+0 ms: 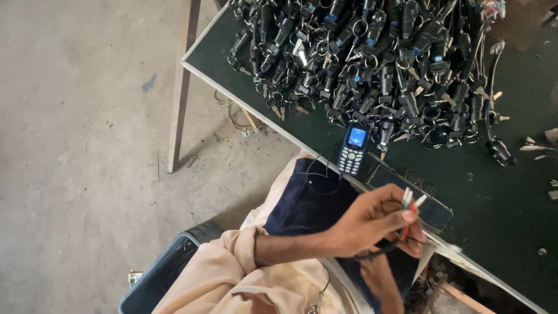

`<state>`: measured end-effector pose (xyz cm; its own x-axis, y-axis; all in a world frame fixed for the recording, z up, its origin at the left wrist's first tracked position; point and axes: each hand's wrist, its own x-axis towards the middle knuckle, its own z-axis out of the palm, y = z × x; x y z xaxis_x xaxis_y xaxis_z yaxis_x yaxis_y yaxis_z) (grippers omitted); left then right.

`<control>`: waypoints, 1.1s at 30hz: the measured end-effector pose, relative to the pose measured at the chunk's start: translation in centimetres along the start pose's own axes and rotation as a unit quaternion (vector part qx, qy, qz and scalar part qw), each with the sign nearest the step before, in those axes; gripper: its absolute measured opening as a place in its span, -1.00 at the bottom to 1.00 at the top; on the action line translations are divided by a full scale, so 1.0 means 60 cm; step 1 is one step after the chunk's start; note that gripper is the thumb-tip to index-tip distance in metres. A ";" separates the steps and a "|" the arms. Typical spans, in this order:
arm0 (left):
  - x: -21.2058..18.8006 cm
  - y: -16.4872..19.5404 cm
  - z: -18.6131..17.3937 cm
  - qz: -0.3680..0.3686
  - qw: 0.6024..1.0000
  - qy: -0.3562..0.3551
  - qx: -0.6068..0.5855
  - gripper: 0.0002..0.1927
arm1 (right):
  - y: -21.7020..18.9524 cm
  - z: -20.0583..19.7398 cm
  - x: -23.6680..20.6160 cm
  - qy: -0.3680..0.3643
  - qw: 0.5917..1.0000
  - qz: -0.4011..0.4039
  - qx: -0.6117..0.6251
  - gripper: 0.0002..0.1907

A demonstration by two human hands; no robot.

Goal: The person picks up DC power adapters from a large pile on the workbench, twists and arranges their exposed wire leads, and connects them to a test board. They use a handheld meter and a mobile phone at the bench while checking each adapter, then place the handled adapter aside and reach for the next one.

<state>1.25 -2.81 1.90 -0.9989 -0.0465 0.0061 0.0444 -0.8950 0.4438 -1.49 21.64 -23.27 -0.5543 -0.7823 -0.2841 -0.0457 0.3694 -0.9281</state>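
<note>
L hand (pixel 372 224) pinches a bundle of coloured wires (pixel 411 203) w/ thumb and fingers pressed together, just below the keypad phone (pixel 353 149) at the table (pixel 505 203) edge. R hand (pixel 381 279) under it, grip can't tell. Heap of black key locks (pixel 378 58) beyond phone.

Soft, even daylight, faint shadows under the table (pixel 200 55); mostly sharp, hands slightly blurred

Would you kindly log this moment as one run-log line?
left hand: pinching coloured wire ends | right hand: below, mostly hidden | table: keypad phone, pile of black keyed switches
</note>
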 end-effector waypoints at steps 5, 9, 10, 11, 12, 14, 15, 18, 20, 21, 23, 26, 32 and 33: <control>0.004 -0.001 -0.030 -0.072 0.985 0.075 0.141 -0.80 | -0.132 0.033 -0.010 0.119 0.971 0.048 -0.202 -0.74; -0.009 -0.056 -0.057 -0.130 0.934 0.144 0.300 -0.79 | -0.235 0.015 -0.010 0.280 0.922 -0.030 0.265 -0.59; -0.008 -0.076 -0.065 -0.113 0.926 0.140 0.331 -0.80 | -0.249 0.013 -0.012 0.322 0.878 -0.037 0.352 -0.55; -0.008 -0.096 -0.074 -0.134 0.923 0.171 0.317 -0.80 | -0.258 0.011 -0.020 0.342 0.886 0.014 0.313 -0.48; -0.009 -0.117 -0.083 -0.152 0.918 0.202 0.304 -0.77 | -0.262 0.013 -0.022 0.359 0.890 0.067 0.275 -0.42; -0.011 -0.149 -0.100 -0.117 0.908 0.220 0.337 -0.78 | -0.261 0.014 -0.027 0.313 0.860 -0.015 0.404 -0.45; -0.007 -0.162 -0.107 -0.109 0.912 0.212 0.335 -0.81 | -0.257 0.012 -0.027 0.326 0.842 -0.024 0.430 -0.45; -0.006 -0.175 -0.118 -0.094 0.911 0.215 0.338 -0.87 | -0.244 0.001 -0.024 0.345 0.823 -0.019 0.451 -0.47; -0.006 -0.173 -0.116 -0.106 0.904 0.224 0.349 -0.87 | -0.239 -0.013 -0.018 0.357 0.853 0.028 0.380 -0.56; -0.005 -0.171 -0.115 -0.118 0.895 0.223 0.368 -0.87 | -0.236 -0.019 -0.014 0.352 0.847 0.035 0.398 -0.59; -0.003 -0.168 -0.111 -0.139 0.875 0.222 0.406 -0.86 | -0.231 -0.031 -0.006 0.339 0.834 0.049 0.432 -0.64; 0.010 -0.171 -0.107 -0.131 0.874 0.222 0.411 -0.81 | -0.221 -0.042 -0.003 0.308 0.824 0.027 0.475 -0.68; 0.021 -0.184 -0.106 -0.130 0.885 0.226 0.386 -0.81 | -0.208 -0.053 -0.012 0.298 0.825 0.080 0.474 -0.60; 0.021 -0.185 -0.105 -0.126 0.885 0.222 0.389 -0.80 | -0.210 -0.055 -0.012 0.302 0.832 0.089 0.457 -0.60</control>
<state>-0.41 4.25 -8.66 -0.8634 -0.2138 -0.4570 -0.3750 -0.3340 0.8648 -3.25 19.20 -10.57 -0.8139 -0.2585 -0.5204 0.5796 -0.2989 -0.7581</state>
